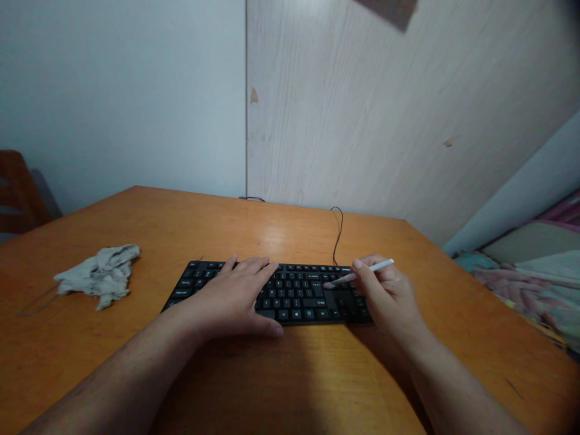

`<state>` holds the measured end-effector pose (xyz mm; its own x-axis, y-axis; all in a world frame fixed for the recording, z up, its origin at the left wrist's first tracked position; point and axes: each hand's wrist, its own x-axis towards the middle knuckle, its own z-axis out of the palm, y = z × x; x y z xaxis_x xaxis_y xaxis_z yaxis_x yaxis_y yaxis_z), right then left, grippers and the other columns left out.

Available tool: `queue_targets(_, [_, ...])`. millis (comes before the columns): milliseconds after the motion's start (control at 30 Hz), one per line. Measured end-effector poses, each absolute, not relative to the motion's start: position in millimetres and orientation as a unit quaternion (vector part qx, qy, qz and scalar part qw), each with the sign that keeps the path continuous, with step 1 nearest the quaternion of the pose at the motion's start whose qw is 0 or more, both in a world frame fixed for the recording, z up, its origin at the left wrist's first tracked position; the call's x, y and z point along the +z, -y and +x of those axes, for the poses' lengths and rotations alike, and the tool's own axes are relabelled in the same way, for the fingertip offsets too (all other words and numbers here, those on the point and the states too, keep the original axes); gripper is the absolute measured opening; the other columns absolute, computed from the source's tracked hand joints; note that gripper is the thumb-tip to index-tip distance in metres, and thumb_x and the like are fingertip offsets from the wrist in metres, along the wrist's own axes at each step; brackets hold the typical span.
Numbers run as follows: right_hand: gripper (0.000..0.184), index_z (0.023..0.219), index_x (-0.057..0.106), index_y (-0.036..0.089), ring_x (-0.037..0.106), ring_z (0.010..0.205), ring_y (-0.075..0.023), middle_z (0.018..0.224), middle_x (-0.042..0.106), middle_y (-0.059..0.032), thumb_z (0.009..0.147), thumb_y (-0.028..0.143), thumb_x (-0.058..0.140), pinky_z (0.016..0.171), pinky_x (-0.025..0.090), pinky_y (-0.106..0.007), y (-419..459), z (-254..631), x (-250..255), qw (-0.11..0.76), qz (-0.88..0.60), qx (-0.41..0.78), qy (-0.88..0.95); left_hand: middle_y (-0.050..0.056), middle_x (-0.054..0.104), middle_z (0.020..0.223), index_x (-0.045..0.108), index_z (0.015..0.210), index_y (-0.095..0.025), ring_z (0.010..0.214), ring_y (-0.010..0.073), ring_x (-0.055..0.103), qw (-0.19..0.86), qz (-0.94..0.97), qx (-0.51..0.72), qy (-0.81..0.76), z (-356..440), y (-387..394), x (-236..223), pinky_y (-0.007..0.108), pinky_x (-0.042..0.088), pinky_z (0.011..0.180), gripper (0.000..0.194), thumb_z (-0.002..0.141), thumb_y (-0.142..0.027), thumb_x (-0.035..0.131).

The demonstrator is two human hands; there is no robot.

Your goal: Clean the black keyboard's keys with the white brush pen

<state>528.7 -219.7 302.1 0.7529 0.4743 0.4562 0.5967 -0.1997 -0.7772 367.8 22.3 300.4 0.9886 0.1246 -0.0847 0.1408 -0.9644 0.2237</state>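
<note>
A black keyboard [294,293] lies on the wooden table. Across its left half rests my left hand [242,290], open, with the fingers stretched over the keys and the thumb along the front edge. My right hand [387,290] is closed in a pinch around a slim white brush [362,273], above the keyboard's right end. The brush slants down to the left, and its pinkish tip meets or nearly meets the keys beside the Enter key. My left hand and wrist hide several keys; my right hand covers part of the number pad.
A crumpled grey cloth [102,275] lies on the table [217,226] at left. A thin black cable [339,232] runs from the keyboard toward the table's back edge. A wooden chair [20,193] stands at far left, and folded fabrics [521,290] are piled beyond the right edge.
</note>
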Motion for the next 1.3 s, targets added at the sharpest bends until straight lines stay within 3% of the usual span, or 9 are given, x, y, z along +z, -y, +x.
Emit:
queue_targets(433, [0.032, 0.085, 0.066, 0.020, 0.060, 0.068, -0.0178, 0.075, 0.064, -0.0025, 0.100, 0.046, 0.056, 0.061, 0.044, -0.030, 217.2, 532.2, 291.8, 0.529, -0.760, -0.013, 0.378, 0.017, 0.024, 0.169, 0.027, 0.164, -0.019, 0.154, 0.0428, 0.022, 0.128, 0.989, -0.031, -0.071, 367.0, -22.0, 301.0, 0.061, 0.009, 0.125, 0.128, 0.063, -0.088, 0.065])
queue_targets(767, [0.032, 0.079, 0.063, 0.020, 0.056, 0.061, -0.0159, 0.066, 0.061, 0.0000, 0.100, 0.044, 0.056, 0.059, 0.042, -0.029, 218.1, 527.1, 298.5, 0.529, -0.757, -0.028, 0.382, 0.018, 0.023, 0.169, 0.026, 0.164, -0.018, 0.155, 0.0420, 0.021, 0.124, 0.989, -0.037, -0.067, 367.2, -21.4, 302.2, 0.061, 0.008, 0.125, 0.126, 0.066, -0.087, 0.065])
queue_targets(1100, [0.031, 0.079, 0.063, 0.021, 0.056, 0.062, -0.0163, 0.066, 0.062, -0.0004, 0.099, 0.044, 0.057, 0.059, 0.042, -0.029, 218.7, 525.3, 298.3, 0.525, -0.760, 0.001, 0.382, 0.018, 0.024, 0.169, 0.027, 0.164, -0.019, 0.154, 0.0427, 0.023, 0.127, 0.990, -0.027, -0.061, 368.1, -22.9, 299.9, 0.062, 0.010, 0.124, 0.126, 0.065, -0.088, 0.065])
queue_targets(1300, [0.031, 0.080, 0.064, 0.021, 0.054, 0.064, -0.0164, 0.068, 0.058, -0.0001, 0.100, 0.043, 0.056, 0.061, 0.041, -0.029, 217.9, 527.2, 298.4, 0.536, -0.756, -0.044, 0.373, 0.017, 0.025, 0.168, 0.028, 0.163, -0.021, 0.154, 0.0430, 0.023, 0.133, 0.989, -0.022, -0.063, 367.4, -23.6, 298.7, 0.062, 0.010, 0.124, 0.126, 0.063, -0.089, 0.064])
